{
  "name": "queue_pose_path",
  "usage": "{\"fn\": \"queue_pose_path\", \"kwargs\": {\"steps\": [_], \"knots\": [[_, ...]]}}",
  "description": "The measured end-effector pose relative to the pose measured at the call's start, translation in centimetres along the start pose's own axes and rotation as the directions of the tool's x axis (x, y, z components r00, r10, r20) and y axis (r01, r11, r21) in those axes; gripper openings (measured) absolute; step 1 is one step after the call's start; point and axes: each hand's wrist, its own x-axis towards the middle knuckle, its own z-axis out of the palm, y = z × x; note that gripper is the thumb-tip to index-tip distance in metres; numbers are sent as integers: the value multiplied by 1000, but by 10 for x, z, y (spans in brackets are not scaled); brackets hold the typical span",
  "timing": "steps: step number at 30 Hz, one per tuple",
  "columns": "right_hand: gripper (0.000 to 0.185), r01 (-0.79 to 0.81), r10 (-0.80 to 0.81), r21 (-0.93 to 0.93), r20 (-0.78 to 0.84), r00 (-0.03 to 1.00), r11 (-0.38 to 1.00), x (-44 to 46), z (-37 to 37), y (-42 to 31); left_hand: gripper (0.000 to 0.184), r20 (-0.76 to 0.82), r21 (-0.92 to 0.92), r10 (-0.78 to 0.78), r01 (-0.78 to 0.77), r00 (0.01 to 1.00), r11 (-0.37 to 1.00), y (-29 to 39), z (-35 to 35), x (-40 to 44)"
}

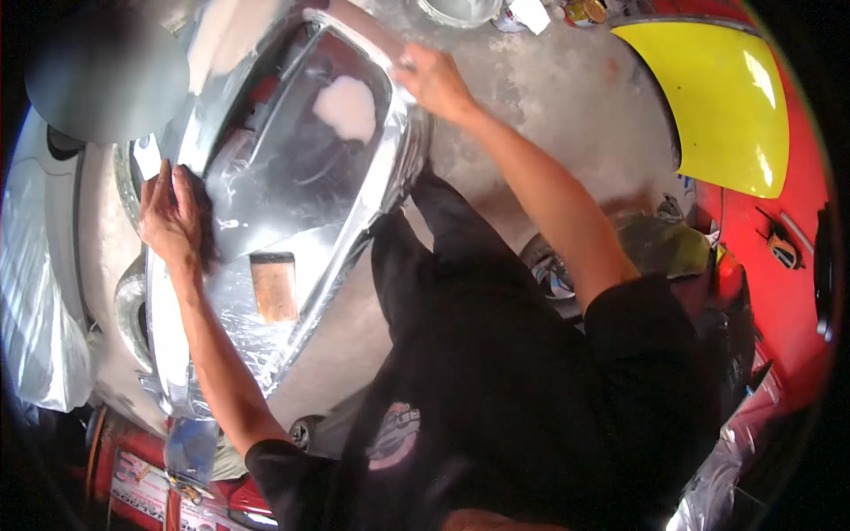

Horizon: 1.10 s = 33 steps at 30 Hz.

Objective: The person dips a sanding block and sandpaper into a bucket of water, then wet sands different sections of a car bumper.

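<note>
My left hand (173, 217) rests flat on the left edge of a car body panel (164, 305), its fingers stretched out and holding nothing that I can see. At the upper frame of the window opening, my right hand (434, 81) is curled closed against the pale, dull surface; whatever its fingers grip is hidden. Clear plastic film (266, 226) covers the area between my hands. A pinkish-white patch (347, 109) shows on the dark surface inside the frame. Nearer to me, a brown and orange rectangular block (274, 288) lies on the film.
A yellow car panel (726, 102) lies to the right on a red surface (753, 239). Another car under plastic sheeting (40, 310) stands at the left. A basin (460, 9) and several cans (584, 11) sit on the concrete floor (531, 97). A blurred round shape hides the upper left.
</note>
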Motion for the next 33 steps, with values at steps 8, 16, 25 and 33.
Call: {"fn": "queue_pose_path", "kwargs": {"steps": [8, 16, 25, 33], "knots": [[27, 113, -111, -30, 46, 993, 993, 59, 5, -21, 39, -17, -2, -6, 6, 1000, 1000, 10, -2, 1], [26, 66, -66, 12, -10, 998, 998, 17, -1, -7, 38, -51, -52, -17, 14, 999, 999, 3, 1, 3], [25, 246, -246, 2, -40, 968, 969, 52, 7, -15, 38, -41, -75, -24, 21, 999, 997, -3, 3, 4], [25, 332, -332, -25, 7, 943, 943, 125, 18, -54, 36, -48, -143, -73, 65, 996, 988, 3, 4, 1]]}}
